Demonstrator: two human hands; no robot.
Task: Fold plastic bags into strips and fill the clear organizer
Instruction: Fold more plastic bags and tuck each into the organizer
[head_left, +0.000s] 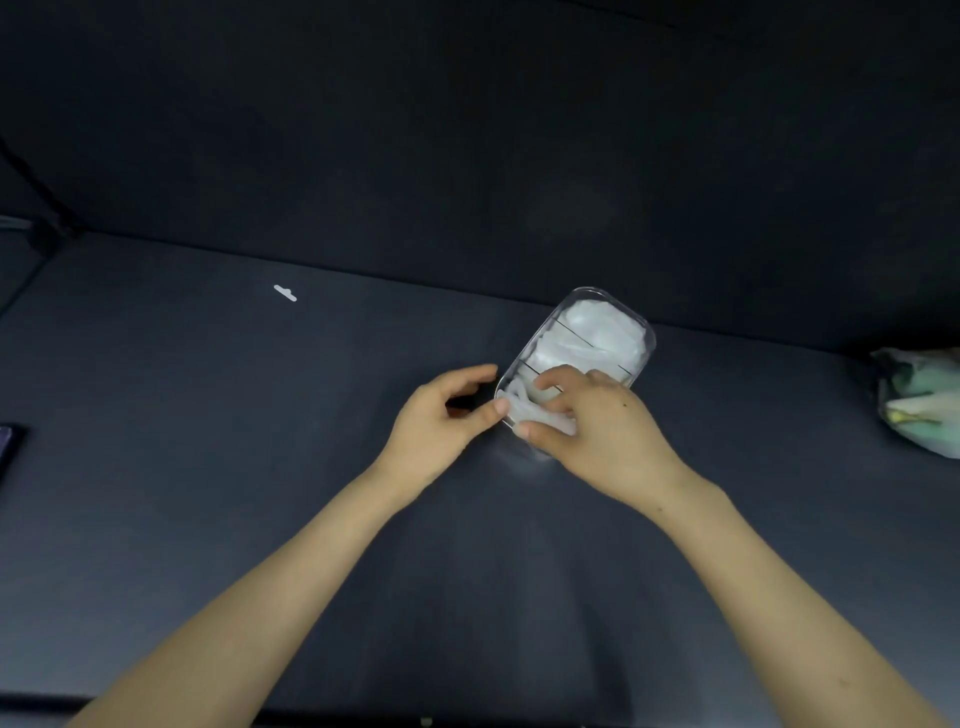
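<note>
**Last compartment being filled**

The right hand (597, 421) has its grip closed on a folded bag (519, 408). The thumb is under the near edge and the fingers are curled over the top, pushing the white strip down into the compartment nearest the person. The left hand (441, 415) braces the same end of the clear organizer (647, 348), with its thumb tip against the near rim and its index finger against the side wall. That grip looks clamped on the corner, though the clear plastic makes the exact contact hard to read.

The organizer lies at an angle on the bench (260, 467). Its two farther compartments already hold white bags (597, 332) that bulge above the dividers. The step in hand seems to be seating the final strip, so the task looks close to done. The strip is partly bunched above the rim. The next move probably calls for a firm downward tuck while the left hand keeps the light box from sliding or tipping.

The bench has a dark grey, cloth-like cover and meets a dark backdrop (467, 130) behind it. A small white scrap (284, 293) lies well apart to the left. A crumpled bundle of pale green and white bags (919, 400) sits at the right edge, and a dark flat object (10, 447) is cut off at the left edge.
</note>
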